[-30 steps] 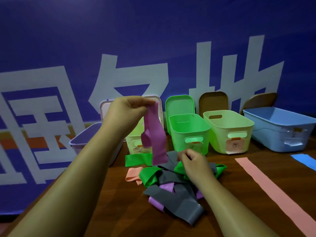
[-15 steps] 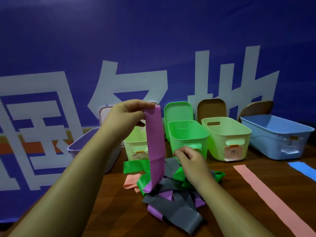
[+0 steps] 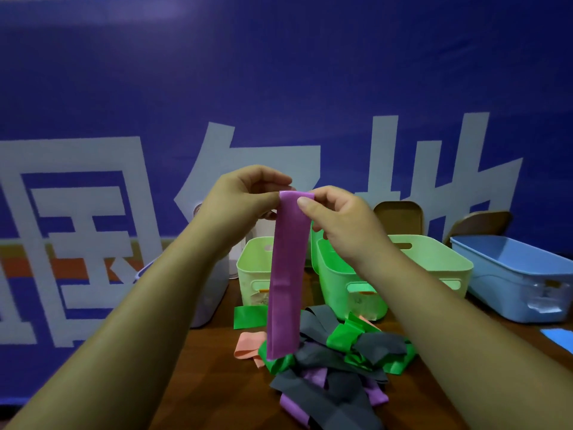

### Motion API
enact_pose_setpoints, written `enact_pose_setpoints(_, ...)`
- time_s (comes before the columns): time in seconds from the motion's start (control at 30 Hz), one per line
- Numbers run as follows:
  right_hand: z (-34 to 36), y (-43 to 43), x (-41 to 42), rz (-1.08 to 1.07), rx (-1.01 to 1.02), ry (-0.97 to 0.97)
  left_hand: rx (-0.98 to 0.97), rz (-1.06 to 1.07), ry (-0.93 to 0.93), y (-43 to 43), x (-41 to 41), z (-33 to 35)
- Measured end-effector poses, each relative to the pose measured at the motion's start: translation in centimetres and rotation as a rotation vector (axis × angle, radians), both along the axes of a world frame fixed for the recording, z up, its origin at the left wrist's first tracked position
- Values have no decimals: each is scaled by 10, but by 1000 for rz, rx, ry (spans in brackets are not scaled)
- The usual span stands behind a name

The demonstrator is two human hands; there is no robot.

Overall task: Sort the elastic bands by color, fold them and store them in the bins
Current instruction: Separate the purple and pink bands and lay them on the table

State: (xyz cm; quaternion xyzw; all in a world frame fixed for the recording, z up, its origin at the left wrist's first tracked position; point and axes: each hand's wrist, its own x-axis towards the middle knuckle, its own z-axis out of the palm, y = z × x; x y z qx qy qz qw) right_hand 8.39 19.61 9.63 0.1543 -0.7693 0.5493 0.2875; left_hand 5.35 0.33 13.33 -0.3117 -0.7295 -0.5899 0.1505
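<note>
Hands (image 3: 245,197) (image 3: 339,221) on purple band (image 3: 286,274); "国" banner (image 3: 279,72)

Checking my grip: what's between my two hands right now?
Head view: the top edge of the purple band, pinched by left hand and right hand, spans the gap.

Band pile (image 3: 335,361) on table (image 3: 201,383), bins (image 3: 434,262) behind.

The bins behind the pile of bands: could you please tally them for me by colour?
Lavender bin: 1
Pale green bins: 2
Bright green bin: 1
Blue bin: 1
Total: 5 bins
</note>
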Motion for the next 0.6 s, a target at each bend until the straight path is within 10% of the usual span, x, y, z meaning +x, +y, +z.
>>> enact_pose_setpoints(0.6,40,-25,-9,-41,111,109,69,-69,-267,-9,18,-146)
